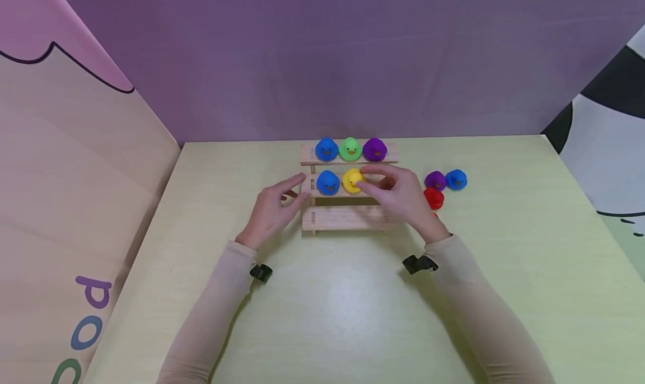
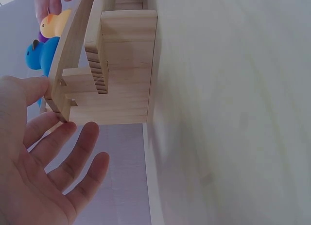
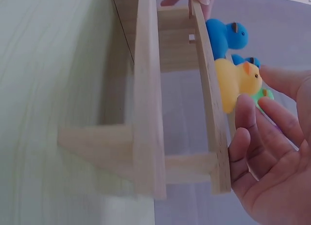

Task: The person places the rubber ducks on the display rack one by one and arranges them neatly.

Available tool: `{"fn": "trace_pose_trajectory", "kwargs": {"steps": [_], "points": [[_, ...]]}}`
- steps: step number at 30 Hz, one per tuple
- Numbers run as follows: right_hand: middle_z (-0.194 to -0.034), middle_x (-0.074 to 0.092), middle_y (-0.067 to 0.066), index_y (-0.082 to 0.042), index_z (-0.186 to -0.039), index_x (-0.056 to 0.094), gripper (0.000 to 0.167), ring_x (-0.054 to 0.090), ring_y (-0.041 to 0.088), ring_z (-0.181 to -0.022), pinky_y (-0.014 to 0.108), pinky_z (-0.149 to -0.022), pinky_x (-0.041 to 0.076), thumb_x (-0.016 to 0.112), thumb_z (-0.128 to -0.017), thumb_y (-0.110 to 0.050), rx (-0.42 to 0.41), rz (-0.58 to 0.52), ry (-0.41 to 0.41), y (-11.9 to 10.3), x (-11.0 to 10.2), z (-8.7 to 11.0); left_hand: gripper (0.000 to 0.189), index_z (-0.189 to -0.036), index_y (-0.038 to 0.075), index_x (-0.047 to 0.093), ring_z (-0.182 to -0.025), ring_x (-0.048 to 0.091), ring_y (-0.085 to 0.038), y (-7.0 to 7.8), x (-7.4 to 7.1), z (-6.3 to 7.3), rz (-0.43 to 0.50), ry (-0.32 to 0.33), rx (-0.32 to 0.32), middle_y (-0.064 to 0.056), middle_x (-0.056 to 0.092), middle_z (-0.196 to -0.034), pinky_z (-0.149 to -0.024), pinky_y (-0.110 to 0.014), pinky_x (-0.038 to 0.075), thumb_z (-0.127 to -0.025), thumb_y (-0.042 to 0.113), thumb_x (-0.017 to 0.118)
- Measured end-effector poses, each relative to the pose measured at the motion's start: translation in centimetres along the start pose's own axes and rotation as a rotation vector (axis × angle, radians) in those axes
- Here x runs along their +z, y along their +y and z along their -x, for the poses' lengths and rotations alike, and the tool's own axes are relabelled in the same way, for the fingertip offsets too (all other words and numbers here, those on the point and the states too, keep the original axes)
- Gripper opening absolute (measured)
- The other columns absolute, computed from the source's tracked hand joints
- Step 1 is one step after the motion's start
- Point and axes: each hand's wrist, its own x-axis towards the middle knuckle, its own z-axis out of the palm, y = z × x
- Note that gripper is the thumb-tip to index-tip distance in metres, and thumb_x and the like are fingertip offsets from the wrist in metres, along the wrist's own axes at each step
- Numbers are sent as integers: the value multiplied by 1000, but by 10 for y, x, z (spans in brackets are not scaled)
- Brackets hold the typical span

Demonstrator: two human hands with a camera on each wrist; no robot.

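a person's left hand [image 1: 274, 210] pinches the end of a wooden rack [image 1: 347, 219], likely to steady it, as the right hand [image 1: 398, 191] grips a yellow duck [image 1: 351, 181] on the middle shelf [image 1: 342, 195], beside a blue duck [image 1: 328, 183]; how firmly is hard to tell.

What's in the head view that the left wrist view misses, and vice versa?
Head only: a light-green toy duck, a red toy duck, a loose purple toy duck and a loose blue toy duck.
Left wrist only: the broad flat side of the pale wooden stepped stand, and the palm of the left hand.
Both: that stand, the yellow toy duck, the blue toy duck beside it, and some of the right hand.
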Motion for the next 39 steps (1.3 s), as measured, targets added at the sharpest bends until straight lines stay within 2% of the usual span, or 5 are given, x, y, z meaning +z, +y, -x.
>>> {"fn": "trace_pose_trajectory", "kwargs": {"steps": [13, 19, 24, 31, 39], "points": [[-125, 79, 6, -21, -131, 76, 35, 70, 21, -97, 18, -81, 53, 74, -101, -40, -59, 49, 85, 17, -29, 5, 54, -155, 21, 58, -110, 73, -23, 2, 0, 1, -1, 1, -17, -2, 62, -155, -102, -47, 58, -106, 39, 68], [-123, 79, 7, -19, -133, 75, 40, 70, 7, -82, 21, -70, 55, 74, -101, -42, -25, 55, 127, 29, -44, 10, 53, -155, 22, 58, -110, 73, -23, 3, 0, 1, -1, 1, -25, -1, 61, -156, -98, -46, 59, -106, 40, 68], [-119, 79, -4, -19, -132, 75, 40, 69, 5, -78, 23, -62, 54, 73, -101, -43, 35, 24, 148, 39, -60, 14, 53, -155, 24, 58, -110, 72, -23, 4, 0, 0, 10, -8, -23, -1, 61, -156, -95, -45, 61, -106, 41, 67], [-108, 71, -27, -17, -133, 74, 43, 67, -1, -91, 12, -77, 52, 72, -101, -47, 72, 36, 192, 58, -78, 17, 53, -155, 24, 58, -111, 72, -25, 5, 0, -1, 8, -4, -24, -1, 60, -157, -92, -45, 62, -106, 41, 68], [-110, 62, -33, -17, -138, 71, 49, 64, 6, -93, 15, -73, 51, 68, -102, -50, 140, 54, 222, 78, -94, 24, 54, -155, 23, 58, -111, 73, -25, 4, 1, -1, 3, -5, -20, -2, 61, -156, -94, -47, 62, -106, 42, 67]]}}
